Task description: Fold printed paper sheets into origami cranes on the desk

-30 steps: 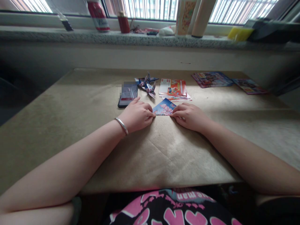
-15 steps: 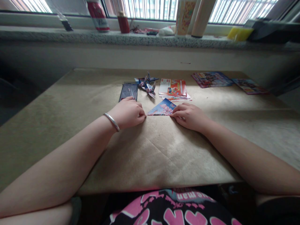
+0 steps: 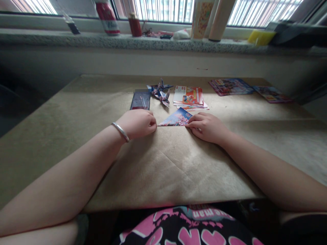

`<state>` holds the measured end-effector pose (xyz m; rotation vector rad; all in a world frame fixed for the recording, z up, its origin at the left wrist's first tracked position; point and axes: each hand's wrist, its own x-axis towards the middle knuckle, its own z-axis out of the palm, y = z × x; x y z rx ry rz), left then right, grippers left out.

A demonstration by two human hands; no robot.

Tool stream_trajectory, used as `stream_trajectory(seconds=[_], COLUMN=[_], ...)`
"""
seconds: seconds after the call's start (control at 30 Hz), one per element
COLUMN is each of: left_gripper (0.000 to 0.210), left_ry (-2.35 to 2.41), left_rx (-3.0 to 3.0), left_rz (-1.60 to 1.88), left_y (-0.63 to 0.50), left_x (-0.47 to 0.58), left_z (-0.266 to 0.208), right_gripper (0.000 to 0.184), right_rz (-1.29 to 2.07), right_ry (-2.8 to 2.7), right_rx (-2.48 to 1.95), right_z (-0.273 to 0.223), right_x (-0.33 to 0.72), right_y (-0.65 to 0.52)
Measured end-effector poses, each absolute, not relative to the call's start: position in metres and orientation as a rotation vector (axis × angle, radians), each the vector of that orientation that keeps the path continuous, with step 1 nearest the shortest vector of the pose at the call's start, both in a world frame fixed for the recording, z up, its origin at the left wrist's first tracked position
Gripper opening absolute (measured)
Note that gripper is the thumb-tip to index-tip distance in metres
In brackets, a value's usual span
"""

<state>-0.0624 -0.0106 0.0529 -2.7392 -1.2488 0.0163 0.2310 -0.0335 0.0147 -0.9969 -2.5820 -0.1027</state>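
Note:
A blue printed sheet of paper, folded into a triangle, lies flat on the table with its long edge toward me. The closed fingers of my left hand, which has a silver bangle on its wrist, are at the paper's left corner and cover its tip. My right hand rests on the table, its bent fingers pressed together over the right end of the paper. Just beyond my left hand lies a dark phone. Folded paper shapes with pointed arms lie to the phone's right.
Behind the folded paper is a stack of red and white cards. More printed cards lie at the back right, with another pile beside them. A can, a red container and bottles stand along the stone windowsill.
My left hand has slid slightly left along the paper's near edge, and its fingers are curled in more. More of the left corner shows. My right hand stays in place.

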Motion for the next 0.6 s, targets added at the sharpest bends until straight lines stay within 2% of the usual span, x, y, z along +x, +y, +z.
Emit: stream_trajectory(seconds=[0.17,0.23,0.33,0.6], left_gripper=[0.026,0.03,0.034,0.033], left_ry=[-1.279,-1.074,-0.808,-0.798], left_rx=[-2.695,-2.838,-2.967,-2.84], left_rz=[-0.285,-0.376,-0.349,-0.298], left_y=[-0.012,-0.011,-0.011,-0.019], left_x=[-0.054,-0.05,-0.043,-0.026], left_z=[0.042,0.035,0.027,0.024], right_gripper=[0.026,0.024,0.025,0.028], right_rz=[-0.117,-0.118,-0.126,-0.177], right_ry=[-2.583,-2.577,-2.576,-2.619], right_rx=[-0.991,-0.988,-0.975,-0.951], right_z=[0.016,0.016,0.015,0.014], right_x=[0.231,0.23,0.228,0.218], right_y=[-0.034,-0.033,-0.032,-0.029])
